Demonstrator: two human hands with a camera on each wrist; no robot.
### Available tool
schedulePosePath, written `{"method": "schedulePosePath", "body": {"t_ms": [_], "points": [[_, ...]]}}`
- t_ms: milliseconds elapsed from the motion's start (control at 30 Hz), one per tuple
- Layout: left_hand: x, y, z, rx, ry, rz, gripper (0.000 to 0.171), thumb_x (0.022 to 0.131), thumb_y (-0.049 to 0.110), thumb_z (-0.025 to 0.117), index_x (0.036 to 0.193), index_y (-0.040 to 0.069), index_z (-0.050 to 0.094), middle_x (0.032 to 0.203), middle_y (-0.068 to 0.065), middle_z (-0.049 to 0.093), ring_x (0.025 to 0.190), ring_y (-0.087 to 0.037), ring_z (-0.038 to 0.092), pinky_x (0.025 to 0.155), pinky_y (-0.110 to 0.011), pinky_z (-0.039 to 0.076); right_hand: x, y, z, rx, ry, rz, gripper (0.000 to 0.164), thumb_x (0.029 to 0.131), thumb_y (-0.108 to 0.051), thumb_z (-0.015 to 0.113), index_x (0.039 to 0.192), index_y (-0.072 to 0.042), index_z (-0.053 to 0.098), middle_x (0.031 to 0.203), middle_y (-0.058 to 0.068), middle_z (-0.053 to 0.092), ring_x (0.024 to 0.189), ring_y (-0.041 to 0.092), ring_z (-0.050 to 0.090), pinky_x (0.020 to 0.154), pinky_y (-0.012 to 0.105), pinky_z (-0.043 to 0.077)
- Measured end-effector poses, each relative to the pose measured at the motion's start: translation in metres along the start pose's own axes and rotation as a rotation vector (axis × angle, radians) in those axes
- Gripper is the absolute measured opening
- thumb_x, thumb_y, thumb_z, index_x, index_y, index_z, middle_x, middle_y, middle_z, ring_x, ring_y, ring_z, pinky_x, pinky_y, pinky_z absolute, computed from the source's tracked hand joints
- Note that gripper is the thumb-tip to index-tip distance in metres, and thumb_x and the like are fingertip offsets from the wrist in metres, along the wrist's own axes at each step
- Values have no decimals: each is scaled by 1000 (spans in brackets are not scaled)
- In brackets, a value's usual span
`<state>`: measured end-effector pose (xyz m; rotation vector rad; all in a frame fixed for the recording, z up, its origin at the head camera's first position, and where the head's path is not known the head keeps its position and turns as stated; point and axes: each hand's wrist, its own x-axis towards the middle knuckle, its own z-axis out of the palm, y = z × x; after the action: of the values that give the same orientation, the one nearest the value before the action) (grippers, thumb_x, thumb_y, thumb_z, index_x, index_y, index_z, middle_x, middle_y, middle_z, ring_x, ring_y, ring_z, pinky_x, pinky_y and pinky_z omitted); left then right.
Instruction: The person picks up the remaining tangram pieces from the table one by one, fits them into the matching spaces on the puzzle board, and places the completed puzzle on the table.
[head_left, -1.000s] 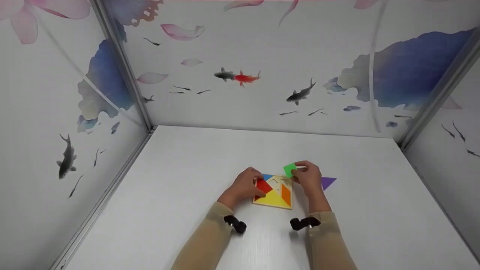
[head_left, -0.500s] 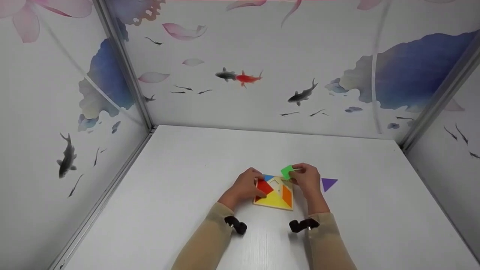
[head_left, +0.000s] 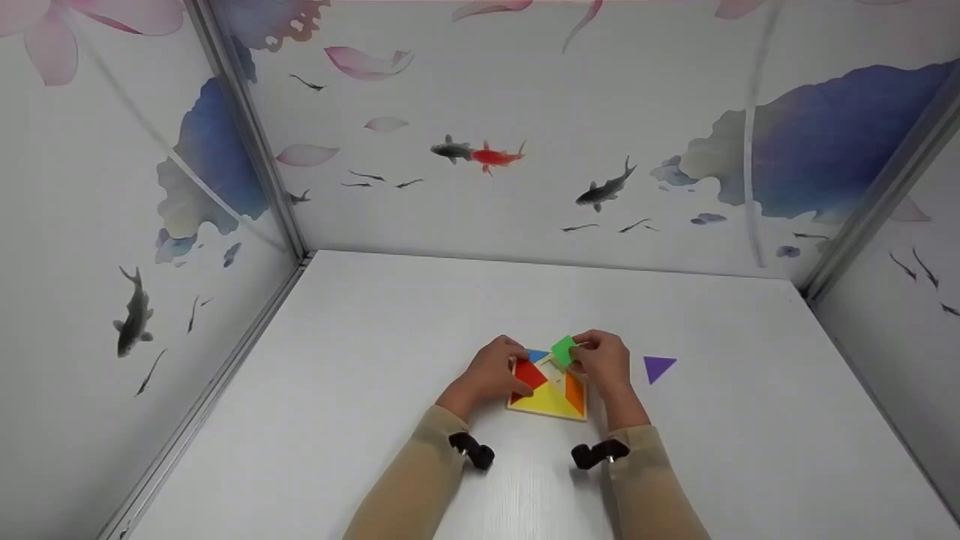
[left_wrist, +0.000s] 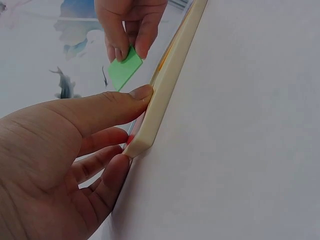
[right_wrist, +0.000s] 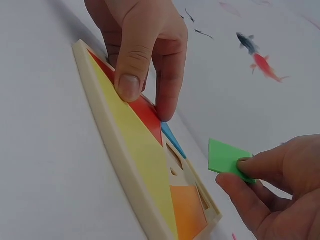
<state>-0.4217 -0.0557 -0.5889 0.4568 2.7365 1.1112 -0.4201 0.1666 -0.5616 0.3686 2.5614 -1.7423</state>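
Note:
A wooden tangram tray lies on the table, with a yellow triangle, red pieces, a blue piece and an orange parallelogram in it. My left hand grips the tray's left side, its thumb over the red pieces and fingers along the edge. Between thumb and fingers, my right hand pinches a green square. The square is tilted and held above the tray's far side, close to bare recesses of the tray floor.
A purple triangle lies on the white table to the right of my right hand. Printed wall panels with fish and petals stand at the back and both sides.
My right hand has moved left with the green square, bringing it over the tray's far edge and uncovering the whole purple triangle. The left hand stays on the tray.

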Motion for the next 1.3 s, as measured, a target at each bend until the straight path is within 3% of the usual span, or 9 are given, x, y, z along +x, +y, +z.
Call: {"method": "schedulePosePath", "body": {"t_ms": [100,600,1300], "points": [[1,-1,0,18,-3,24,61,81,30,93,135,13,72,137,-2,59,120,-20,59,111,-36,51,-1,0,1,-13,9,-3,21,100,-6,67,119,-3,75,114,18,68,94,26,69,86,32,64],[2,0,1,9,-12,4,60,81,33,94,134,15,72,138,0,59,121,-19,59,112,-36,51,-3,-1,4,-87,4,9,23,100,-8,67,121,-2,74,119,20,69,98,28,69,89,35,64],[1,-4,1,-22,0,16,61,81,30,94,135,14,72,135,1,58,117,-17,59,109,-35,52,-2,1,7,-62,-25,20,23,101,-7,68,122,-4,75,119,19,68,97,28,68,90,34,64]]}}
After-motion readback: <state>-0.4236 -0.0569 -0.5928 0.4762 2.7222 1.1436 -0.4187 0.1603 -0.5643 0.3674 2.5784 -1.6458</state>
